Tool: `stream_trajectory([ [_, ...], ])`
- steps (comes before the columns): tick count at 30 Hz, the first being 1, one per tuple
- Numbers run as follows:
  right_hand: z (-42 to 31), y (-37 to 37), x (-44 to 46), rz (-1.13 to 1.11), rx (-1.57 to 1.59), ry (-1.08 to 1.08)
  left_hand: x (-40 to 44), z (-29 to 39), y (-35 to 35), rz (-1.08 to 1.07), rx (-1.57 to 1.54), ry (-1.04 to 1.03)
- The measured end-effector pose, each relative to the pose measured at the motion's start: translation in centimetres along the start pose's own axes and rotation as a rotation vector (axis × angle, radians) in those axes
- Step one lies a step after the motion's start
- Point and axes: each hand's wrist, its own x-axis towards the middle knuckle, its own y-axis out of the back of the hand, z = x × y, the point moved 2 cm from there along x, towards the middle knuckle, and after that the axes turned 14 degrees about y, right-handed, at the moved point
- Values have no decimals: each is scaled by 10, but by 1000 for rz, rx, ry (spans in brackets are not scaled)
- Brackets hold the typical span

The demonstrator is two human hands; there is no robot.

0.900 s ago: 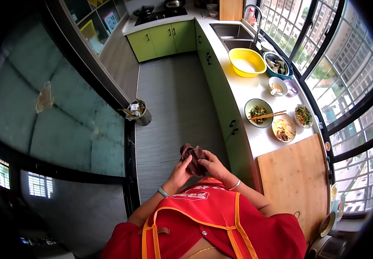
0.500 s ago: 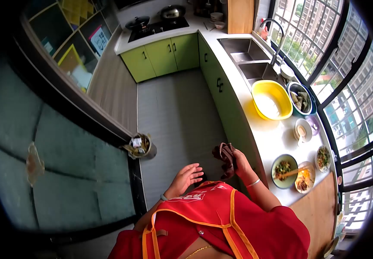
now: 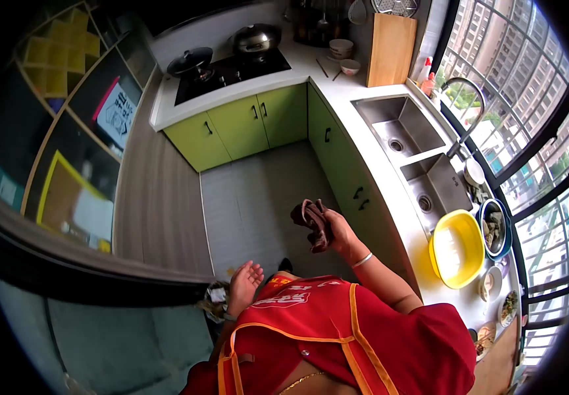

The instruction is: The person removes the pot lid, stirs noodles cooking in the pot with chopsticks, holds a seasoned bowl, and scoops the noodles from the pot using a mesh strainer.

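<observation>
A crumpled dark brown cloth [image 3: 312, 224] is gripped in my right hand [image 3: 342, 232], held out over the floor in front of my body. Its folds hang down to the left of my fingers. My left hand [image 3: 246, 284] holds nothing, its fingers stretched out and apart, low beside my red apron [image 3: 291, 296]. Just to the left of that hand, partly behind it, stands a bin with crumpled waste [image 3: 215, 296].
On the right, the counter carries a double steel sink [image 3: 399, 128], a yellow basin [image 3: 457, 250] and several bowls of food. A stove [image 3: 232, 76] with two pans lies ahead. Green cabinets [image 3: 238, 125] run below the counters; a glass-fronted shelf [image 3: 67, 131] stands left.
The view has moved forward toward the stove and sink. The bin and food bowls sit nearer the bottom edge. My right hand, still holding the cloth, appears further left and higher; my left hand appears lower.
</observation>
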Motion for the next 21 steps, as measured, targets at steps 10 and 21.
stream_trajectory([
  [10, -87, 59, 221, 358, 82, 157, 204, 235, -172, -157, 336, -2],
  [21, -280, 124, 583, 320, -378, 594, 406, 423, -345, -236, 463, -197],
])
